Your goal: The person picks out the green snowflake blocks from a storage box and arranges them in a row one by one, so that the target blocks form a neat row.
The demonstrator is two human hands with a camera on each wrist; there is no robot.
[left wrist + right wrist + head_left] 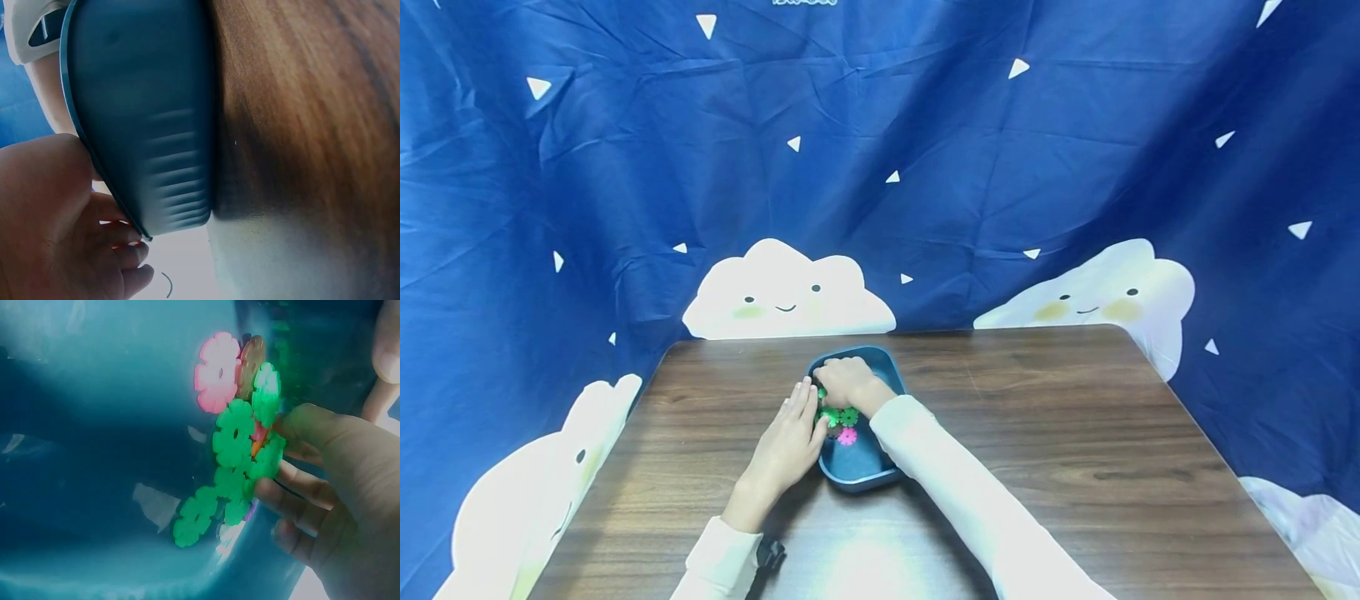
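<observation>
A dark teal plastic tray [859, 477] holds several flower-shaped interlocking discs. In the right wrist view, green discs [235, 433] cluster against the tray's side with a pink disc [217, 372] and a brown disc [252, 365]. My right hand [848, 383] reaches inside the tray, and its bent fingers pinch a green disc [270, 457] at the cluster's edge. My left hand [786, 442] rests along the tray's left rim, its fingers mostly straight and the thumb over the edge. From the left wrist, that hand [56, 219] appears beside the tray's ribbed outer wall [169, 169].
The tray stands on a brown wood-grain table [1060, 433], towards its far edge. Behind the table hangs a blue curtain [940, 167] with white clouds and triangles. A small black object [771, 553] shows by the left cuff.
</observation>
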